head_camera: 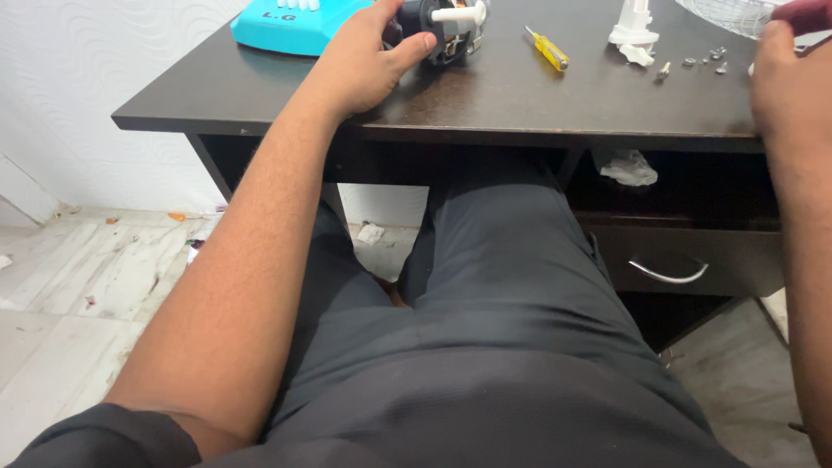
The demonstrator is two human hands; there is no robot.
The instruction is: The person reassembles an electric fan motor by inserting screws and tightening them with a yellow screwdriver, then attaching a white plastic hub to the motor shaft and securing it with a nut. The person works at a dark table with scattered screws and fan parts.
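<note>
The left hand (368, 61) wraps around a black electric motor with a white plastic shaft (442, 26), near the front edge of the dark wooden desk (537, 108). The right hand (784, 74) rests at the desk's right edge; its grip cannot be determined. A crumpled white wrapper (628, 166) lies in the open shelf above the closed drawer (693, 260). A yellow-handled screwdriver (547, 48) lies on open desk surface between the hands.

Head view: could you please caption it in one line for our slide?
Seated at a dark desk, left hand grips a small motor near a yellow screwdriver.
</note>
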